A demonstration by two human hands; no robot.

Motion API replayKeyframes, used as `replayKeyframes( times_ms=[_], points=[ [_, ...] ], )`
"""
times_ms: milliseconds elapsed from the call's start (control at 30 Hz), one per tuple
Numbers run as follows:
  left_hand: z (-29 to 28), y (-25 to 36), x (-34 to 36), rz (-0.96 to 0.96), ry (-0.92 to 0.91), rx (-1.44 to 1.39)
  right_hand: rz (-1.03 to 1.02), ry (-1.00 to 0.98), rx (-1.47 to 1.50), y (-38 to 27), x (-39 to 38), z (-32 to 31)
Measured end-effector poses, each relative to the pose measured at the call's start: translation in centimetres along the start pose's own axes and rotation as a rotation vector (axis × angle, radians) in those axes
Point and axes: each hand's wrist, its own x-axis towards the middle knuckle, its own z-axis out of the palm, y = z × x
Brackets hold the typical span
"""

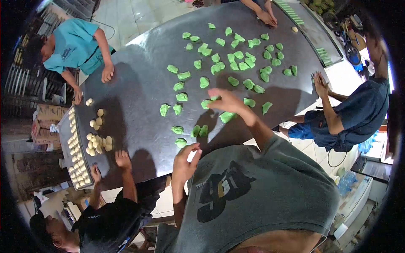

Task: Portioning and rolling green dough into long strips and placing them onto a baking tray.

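My right hand reaches to mid-frame, fingers spread and released, palm down over green dough pieces lying on the dark surface; whether the fingertips touch one I cannot tell. My left hand sits at the near edge, lower centre, fingers loosely curled, grasping nothing visible, just beside another green piece. More green pieces scatter toward the upper right. Pale dough balls cluster at left beside a loaded tray, tended by another person's hand. Risk: the pieces near my right hand lie close together; a flat palm could squash or fuse neighbours. The piece by the edge could be knocked off.
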Motion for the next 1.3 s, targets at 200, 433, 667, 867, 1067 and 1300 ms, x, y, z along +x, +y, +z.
replayKeyframes(
  times_ms=[200,433,667,867,1067,1300],
  points=[
    [1.3,0.1,0.5,-0.004,-0.023,-0.042,0.092,-0.166,-0.563,4.6,-8.7,-0.7],
    [3.3,-0.6,2.9,0.027,-0.268,-0.027,0.021,0.059,-0.309,5.7,-10.3,-0.3],
    [7.5,-1.2,4.0,0.074,-0.197,-0.079,-0.013,-0.691,0.212,-8.2,-7.9,-4.1],
    [6.2,0.5,2.6,-0.143,-0.417,-0.040,-0.111,-0.597,0.136,-7.0,-8.3,-4.7],
    [7.9,-3.5,1.3,0.176,-0.281,0.102,0.032,-0.271,0.374,-10.4,-9.5,3.1],
    [5.9,-0.9,1.0,-0.158,-0.268,0.435,0.411,-0.688,0.083,-11.0,-9.5,4.9]
  ],
)
